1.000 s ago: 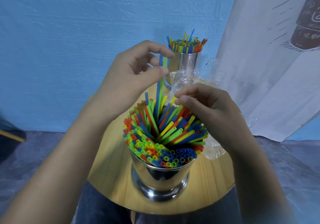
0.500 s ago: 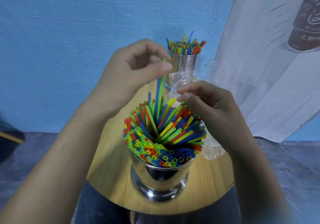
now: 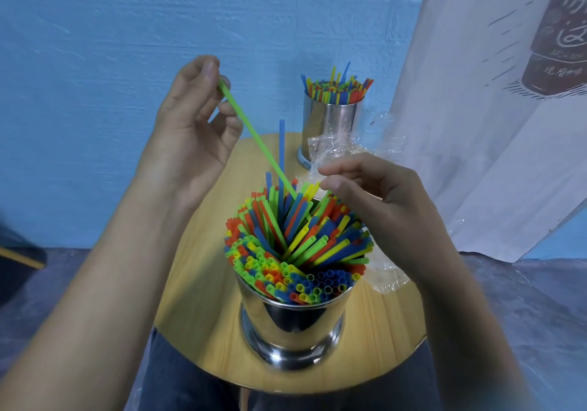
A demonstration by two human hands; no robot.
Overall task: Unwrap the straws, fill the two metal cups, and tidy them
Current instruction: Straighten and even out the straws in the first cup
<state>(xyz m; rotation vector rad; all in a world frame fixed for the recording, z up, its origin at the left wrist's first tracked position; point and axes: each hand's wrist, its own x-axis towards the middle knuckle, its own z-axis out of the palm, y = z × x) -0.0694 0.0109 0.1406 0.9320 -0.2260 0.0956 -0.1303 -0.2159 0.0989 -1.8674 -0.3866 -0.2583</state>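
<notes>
Pinching hand: the left hand (image 3: 190, 131) is raised above and to the left of the near cup (image 3: 295, 321), thumb and forefinger clamped on the top end of a green straw (image 3: 257, 139); its other fingers are loosely curled.
Green straw: slants from the left hand down to the right, its lower end dipping in among the bundle at the far side of the near cup.
Right hand: the right hand (image 3: 390, 207) hovers over the right side of the near cup, fingers curled, thumb and forefinger tips close together just beside the green straw's lower end; whether they pinch anything cannot be told.
Hands: well apart, with the green straw running between them.
Near cup: shiny metal, upright on the near part of the round wooden bench (image 3: 203, 283), packed with red, yellow, green and blue straws (image 3: 295, 245) that fan out in a swirl.
Blue straw: one blue straw (image 3: 281, 150) stands upright and taller than the rest at the far side of the bundle.
Far cup: the far cup (image 3: 330, 125) stands upright at the far edge of the bench, also full of straws, apart from both hands.
Plastic wrap: clear, crumpled plastic wrap (image 3: 336, 150) lies between the two cups and shows again under the right hand.
Backdrop: a blue wall (image 3: 127, 29); a white printed cloth (image 3: 476, 125) hangs on the right.
</notes>
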